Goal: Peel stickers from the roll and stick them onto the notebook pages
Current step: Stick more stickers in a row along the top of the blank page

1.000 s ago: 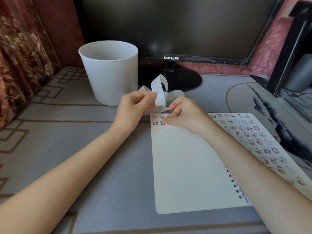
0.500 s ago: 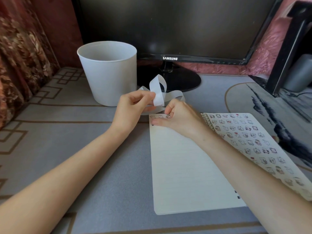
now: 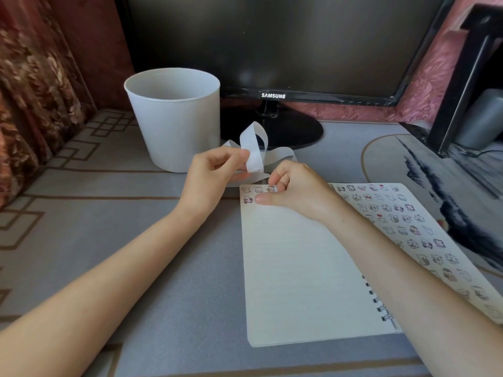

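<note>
An open spiral notebook (image 3: 302,268) lies on the desk. Its left page is lined, with a few small cartoon stickers (image 3: 251,194) at the top left corner. The right page (image 3: 424,229) is covered with several stickers. My left hand (image 3: 215,175) pinches the white sticker strip (image 3: 254,151), which loops up and trails behind both hands. My right hand (image 3: 294,186) has curled fingers at the top edge of the left page. Its index fingertip presses a sticker (image 3: 271,188) down, and the thumb lies flat on the paper.
A white plastic bin (image 3: 174,118) stands behind my left hand. A dark Samsung monitor (image 3: 272,44) with a round black stand (image 3: 294,129) fills the back. A patterned curtain (image 3: 32,85) hangs at left, and a dark frame (image 3: 462,77) leans at right.
My right hand slid slightly right along the page's top edge, uncovering the corner stickers, and its index now presses a sticker in the top row. My left hand kept its hold on the strip.
</note>
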The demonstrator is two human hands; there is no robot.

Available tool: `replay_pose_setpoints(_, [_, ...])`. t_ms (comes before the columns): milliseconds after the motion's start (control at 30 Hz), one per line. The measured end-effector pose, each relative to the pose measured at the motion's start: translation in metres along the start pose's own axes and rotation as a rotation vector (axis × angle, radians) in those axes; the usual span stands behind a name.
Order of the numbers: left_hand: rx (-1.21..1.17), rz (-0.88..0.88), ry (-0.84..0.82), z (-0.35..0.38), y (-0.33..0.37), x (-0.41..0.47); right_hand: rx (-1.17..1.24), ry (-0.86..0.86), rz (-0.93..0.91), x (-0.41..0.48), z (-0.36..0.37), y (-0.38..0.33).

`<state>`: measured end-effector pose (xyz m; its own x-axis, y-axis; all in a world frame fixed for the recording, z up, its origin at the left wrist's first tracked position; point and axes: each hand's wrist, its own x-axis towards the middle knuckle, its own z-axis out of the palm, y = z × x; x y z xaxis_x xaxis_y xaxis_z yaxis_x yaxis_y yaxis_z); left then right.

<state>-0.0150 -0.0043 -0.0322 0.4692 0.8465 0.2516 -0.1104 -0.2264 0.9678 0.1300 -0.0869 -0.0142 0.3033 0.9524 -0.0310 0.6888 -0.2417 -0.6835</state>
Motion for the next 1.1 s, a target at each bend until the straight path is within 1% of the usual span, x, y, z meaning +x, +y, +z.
replay_pose_setpoints(333, [-0.006, -0.010, 0.003, 0.001, 0.002, -0.001, 0.119, -0.027, 0.006, 0.001, -0.003, 0.004])
replay_pose_setpoints(533, [-0.035, -0.022, 0.013, 0.002, 0.005, -0.002, 0.002, -0.001, -0.011, 0.000, 0.002, 0.003])
replay_pose_setpoints(600, [-0.056, -0.027, 0.019, 0.002, 0.006, -0.002, 0.040, 0.075, -0.043, 0.000, 0.002, 0.002])
replay_pose_setpoints(667, [-0.075, -0.035, 0.016, 0.002, 0.006, -0.002, 0.170, 0.214, -0.130, -0.001, 0.001, -0.003])
replay_pose_setpoints(733, [-0.089, -0.040, 0.011, 0.002, 0.006, -0.002, 0.248, 0.306, -0.213, -0.003, -0.002, -0.010])
replay_pose_setpoints(833, [-0.117, -0.040, 0.004, 0.002, 0.007, -0.002, 0.216, 0.312, -0.261, -0.003, 0.000, -0.015])
replay_pose_setpoints(900, [-0.140, -0.032, -0.010, 0.002, 0.009, -0.003, 0.243, 0.309, -0.276, -0.002, 0.002, -0.014])
replay_pose_setpoints(1100, [-0.153, -0.047, -0.044, 0.004, 0.011, -0.004, 0.370, 0.388, -0.331, -0.001, -0.002, -0.013])
